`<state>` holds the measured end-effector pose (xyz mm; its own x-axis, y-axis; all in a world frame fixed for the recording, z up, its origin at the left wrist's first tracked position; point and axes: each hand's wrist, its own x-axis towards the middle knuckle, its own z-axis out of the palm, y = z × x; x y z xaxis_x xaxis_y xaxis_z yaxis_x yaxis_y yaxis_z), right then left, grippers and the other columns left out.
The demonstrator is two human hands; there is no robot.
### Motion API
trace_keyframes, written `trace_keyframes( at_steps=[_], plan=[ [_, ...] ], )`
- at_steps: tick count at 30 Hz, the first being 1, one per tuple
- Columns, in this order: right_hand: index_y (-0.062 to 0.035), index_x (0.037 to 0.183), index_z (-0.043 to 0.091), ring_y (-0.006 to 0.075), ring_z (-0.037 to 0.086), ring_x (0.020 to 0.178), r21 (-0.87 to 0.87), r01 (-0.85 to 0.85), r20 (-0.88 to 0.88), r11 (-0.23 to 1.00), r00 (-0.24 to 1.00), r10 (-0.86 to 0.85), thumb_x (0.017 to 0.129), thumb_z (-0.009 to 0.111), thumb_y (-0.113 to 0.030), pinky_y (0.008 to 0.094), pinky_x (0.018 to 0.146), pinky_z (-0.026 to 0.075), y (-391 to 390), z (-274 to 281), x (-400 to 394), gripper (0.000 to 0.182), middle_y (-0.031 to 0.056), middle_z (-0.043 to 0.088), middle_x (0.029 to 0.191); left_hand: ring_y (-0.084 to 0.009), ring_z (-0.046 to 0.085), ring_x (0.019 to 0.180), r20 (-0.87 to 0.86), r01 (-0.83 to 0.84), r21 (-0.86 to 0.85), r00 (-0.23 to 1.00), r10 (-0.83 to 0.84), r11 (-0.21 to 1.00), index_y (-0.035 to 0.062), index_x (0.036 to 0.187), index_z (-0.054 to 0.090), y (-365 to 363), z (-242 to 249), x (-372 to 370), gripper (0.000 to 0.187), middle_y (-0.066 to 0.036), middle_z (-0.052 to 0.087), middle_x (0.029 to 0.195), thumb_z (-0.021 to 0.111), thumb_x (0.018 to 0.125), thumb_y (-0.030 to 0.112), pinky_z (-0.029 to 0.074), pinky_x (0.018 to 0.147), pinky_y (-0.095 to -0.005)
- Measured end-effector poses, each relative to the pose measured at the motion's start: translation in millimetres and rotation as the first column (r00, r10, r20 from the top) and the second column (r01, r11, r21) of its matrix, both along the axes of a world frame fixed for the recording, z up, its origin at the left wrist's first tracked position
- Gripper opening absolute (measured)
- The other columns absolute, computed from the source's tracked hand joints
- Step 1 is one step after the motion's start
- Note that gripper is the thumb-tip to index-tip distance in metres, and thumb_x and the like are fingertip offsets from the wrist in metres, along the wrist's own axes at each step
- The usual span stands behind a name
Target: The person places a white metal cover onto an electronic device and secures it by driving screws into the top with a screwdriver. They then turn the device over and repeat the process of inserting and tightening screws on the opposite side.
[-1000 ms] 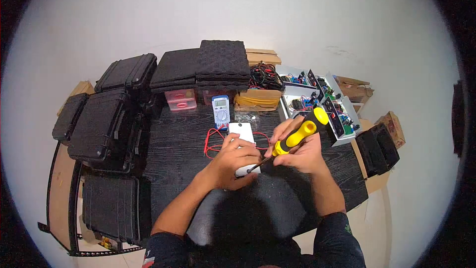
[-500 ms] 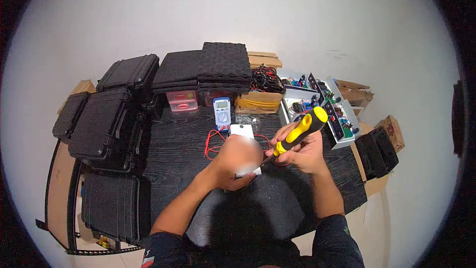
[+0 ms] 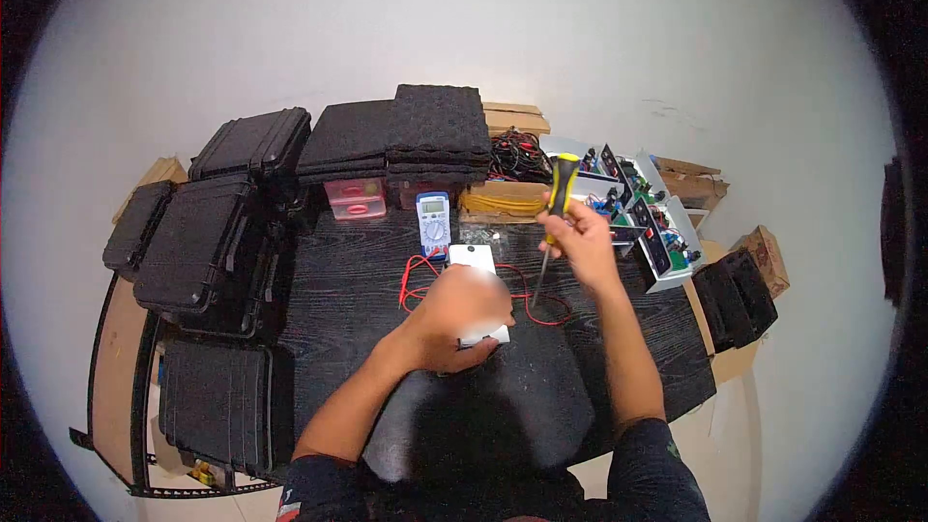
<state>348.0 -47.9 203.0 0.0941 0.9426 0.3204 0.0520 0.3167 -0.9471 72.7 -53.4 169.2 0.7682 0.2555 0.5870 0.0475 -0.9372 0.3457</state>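
Observation:
My left hand [image 3: 459, 314] is wrapped round a white rectangular object [image 3: 472, 255] at the middle of the dark table; a blurred patch hides part of the fingers. One end of the white object, with a small dark round spot, shows above the hand. My right hand [image 3: 578, 235] grips a yellow and black screwdriver [image 3: 564, 179], handle up and shaft pointing down to the table, right of the white object. A blue and white multimeter [image 3: 435, 223] lies just beyond my left hand. Its red leads [image 3: 406, 280] curl on both sides of the white object.
Black hard cases [image 3: 198, 242] are stacked at the left. Black foam sheets [image 3: 438, 126] sit over red-fronted drawers [image 3: 357, 199] at the back. A cardboard box [image 3: 503, 201] holds tangled cables [image 3: 520, 156]. White housings with circuit boards [image 3: 667, 275] stand at the back right, beside black trays [image 3: 737, 300].
My right hand has moved away from my left hand, up and forward, with the screwdriver. The screwdriver has swung from a slant towards me to nearly upright. My left hand has barely moved.

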Motion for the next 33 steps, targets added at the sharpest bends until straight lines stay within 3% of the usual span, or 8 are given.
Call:
trace_keyframes(
  at_steps=[4, 6, 10, 16, 22, 25, 30, 33],
  plan=[
    [0.0016, 0.137, 0.063, 0.0054, 0.062, 0.068, -0.101, 0.087, 0.333, 0.991, 0.942, -0.049, 0.093, 0.079, -0.011, 0.0230, 0.061, 0.048, 49, -85, 35, 0.048, -0.0008, 0.068, 0.087, -0.0274, 0.058, 0.131, -0.041, 0.007, -0.013, 0.999, -0.007, 1.000, 0.0185, 0.118, 0.072, 0, 4, -3, 0.036, -0.002, 0.069, 0.127, 0.077, 0.083, 0.021, 0.031, 0.116, -0.0612],
    [0.0046, 0.137, 0.063, 0.0103, 0.062, 0.071, 0.013, 0.238, 0.560, 0.971, 0.803, -0.204, 0.087, 0.082, -0.009, 0.0284, 0.066, 0.052, 57, -120, 38, 0.055, 0.0044, 0.068, 0.085, -0.0281, 0.057, 0.131, -0.038, 0.007, -0.008, 0.999, -0.008, 1.000, 0.0169, 0.115, 0.071, -1, 7, -3, 0.030, -0.002, 0.068, 0.125, 0.076, 0.085, 0.021, 0.032, 0.116, -0.0597],
    [0.0028, 0.134, 0.065, 0.0405, 0.075, 0.095, -0.007, 0.360, 0.726, 0.933, 0.644, -0.243, 0.081, 0.084, -0.009, 0.0469, 0.085, 0.058, 54, -139, 32, 0.058, 0.0268, 0.075, 0.104, -0.0335, 0.054, 0.136, -0.050, -0.015, 0.005, 0.999, 0.015, 1.000, 0.0162, 0.115, 0.071, -3, 10, -5, 0.030, -0.005, 0.067, 0.131, 0.076, 0.086, 0.021, 0.031, 0.117, -0.0637],
    [0.0005, 0.132, 0.066, 0.0476, 0.071, 0.100, 0.002, 0.413, 0.777, 0.911, 0.573, -0.262, 0.081, 0.084, -0.009, 0.0513, 0.090, 0.057, 63, -164, 39, 0.055, 0.0298, 0.073, 0.104, -0.0353, 0.051, 0.142, -0.112, -0.036, -0.044, 0.993, 0.031, 0.998, 0.0185, 0.121, 0.071, -4, 14, -11, 0.040, -0.005, 0.064, 0.143, 0.080, 0.081, 0.017, 0.028, 0.120, -0.0665],
    [0.0022, 0.126, 0.068, 0.0452, 0.070, 0.104, 0.190, 0.338, 0.760, 0.922, 0.544, -0.356, 0.085, 0.080, -0.012, 0.0498, 0.092, 0.057, 45, -156, 30, 0.044, 0.0279, 0.073, 0.111, -0.0364, 0.050, 0.143, -0.118, -0.035, -0.069, 0.993, 0.026, 0.997, 0.0186, 0.122, 0.070, -5, 17, -13, 0.043, -0.005, 0.063, 0.145, 0.081, 0.081, 0.015, 0.027, 0.120, -0.0673],
    [0.0029, 0.122, 0.070, 0.0436, 0.072, 0.101, 0.230, 0.270, 0.665, 0.935, 0.658, -0.354, 0.087, 0.077, -0.012, 0.0475, 0.091, 0.057, 10, -133, 4, 0.039, 0.0262, 0.073, 0.111, -0.0378, 0.047, 0.145, -0.128, -0.037, -0.101, 0.991, 0.024, 0.994, 0.0195, 0.122, 0.070, -5, 17, -16, 0.045, -0.005, 0.061, 0.147, 0.082, 0.079, 0.014, 0.025, 0.120, -0.0689],
    [-0.0021, 0.126, 0.070, 0.0198, 0.074, 0.094, -0.022, 0.024, 0.534, 0.999, 0.846, -0.009, 0.088, 0.080, -0.013, 0.0312, 0.072, 0.060, -53, -134, -41, 0.040, 0.0147, 0.074, 0.113, -0.0405, 0.039, 0.150, -0.148, -0.076, -0.146, 0.987, 0.054, 0.986, 0.0190, 0.121, 0.071, -9, 23, -24, 0.040, -0.007, 0.058, 0.149, 0.080, 0.082, 0.015, 0.020, 0.122, -0.0721],
    [-0.0037, 0.140, 0.058, 0.0205, 0.071, 0.110, -0.172, -0.176, 0.339, 0.969, 0.913, 0.227, 0.094, 0.076, -0.004, 0.0324, 0.084, 0.061, -73, -150, -51, 0.050, 0.0122, 0.064, 0.136, -0.0411, 0.038, 0.151, -0.174, -0.085, -0.157, 0.983, 0.057, 0.984, 0.0193, 0.122, 0.072, -8, 24, -31, 0.041, -0.008, 0.057, 0.151, 0.079, 0.082, 0.014, 0.019, 0.122, -0.0724]
  ],
)
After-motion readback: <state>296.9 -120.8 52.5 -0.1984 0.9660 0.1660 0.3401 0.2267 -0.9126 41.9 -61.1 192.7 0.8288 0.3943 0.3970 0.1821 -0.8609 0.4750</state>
